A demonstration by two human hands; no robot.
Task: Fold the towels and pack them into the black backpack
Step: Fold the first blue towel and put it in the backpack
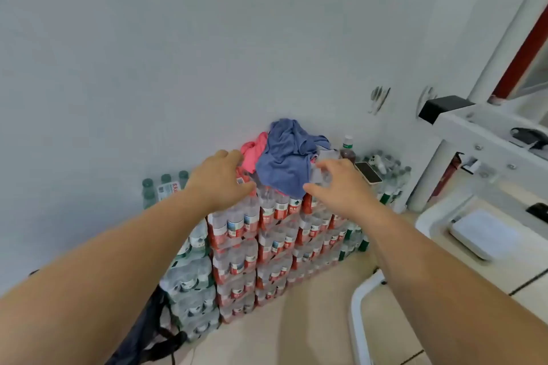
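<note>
A crumpled blue towel [286, 157] lies heaped on top of a stack of shrink-wrapped water bottle packs [267, 240] against the wall. A pink towel [252, 151] is bunched at its left, partly under it. My left hand [221, 178] hovers just left of the pile, fingers apart, holding nothing. My right hand [335, 184] is stretched out at the pile's right side, fingers spread and empty. A black backpack [154, 332] sits on the floor at the lower left, partly hidden by my left arm.
A phone [368, 172] and a dark drink bottle [347, 149] rest on the packs to the right of the towels. More bottle packs [189, 284] stand lower at the left. A white table frame [480, 133] and a white chair [363, 317] stand at the right.
</note>
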